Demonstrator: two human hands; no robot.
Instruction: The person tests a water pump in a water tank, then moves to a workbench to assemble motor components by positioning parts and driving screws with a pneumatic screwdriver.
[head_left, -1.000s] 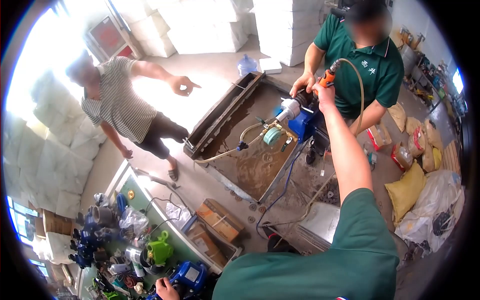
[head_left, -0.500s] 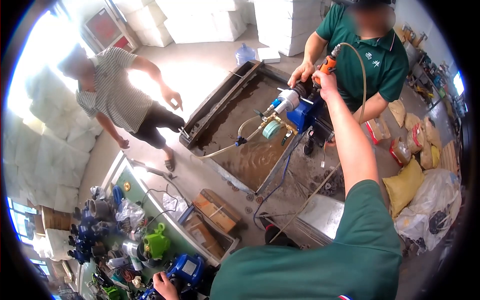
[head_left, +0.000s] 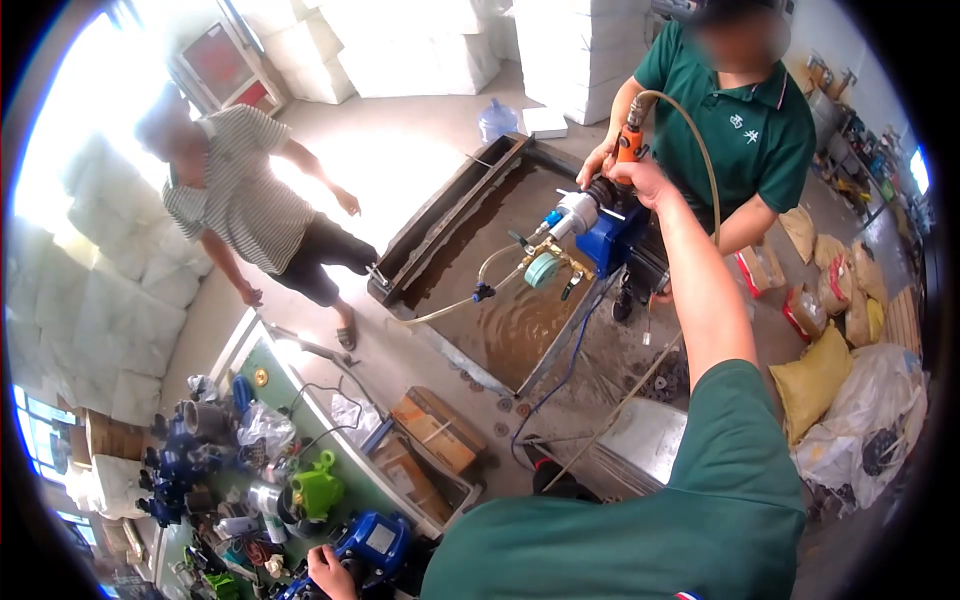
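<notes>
The orange cylindrical tool (head_left: 629,144), enclosed by the right hand (head_left: 643,182), stood above the blue metal machine (head_left: 604,242), while the left hand (head_left: 331,574) lay beside a glossy blue casing (head_left: 377,538), its grip indeterminable.

orange tool (head_left: 629,144), blue machine (head_left: 603,248), striped shirt (head_left: 240,190)

Upper garment: shirt (head_left: 620,545), dark green, smooth fabric with soft folds across the back and shoulder. Right sleeve (head_left: 735,430): short, same green, wide-cut, terminating above the elbow in a plain straight hem. Trim (head_left: 686,596): narrow band in red, white and a dark tone, partly visible at the lower picture edge. Right forearm (head_left: 705,275): uncovered from sleeve hem to right grip (head_left: 642,182). Both grips: ungloved five-fingered hands. Lower garment: trouser leg (head_left: 565,485), black, with a small red accent near the dark shoe.
</notes>
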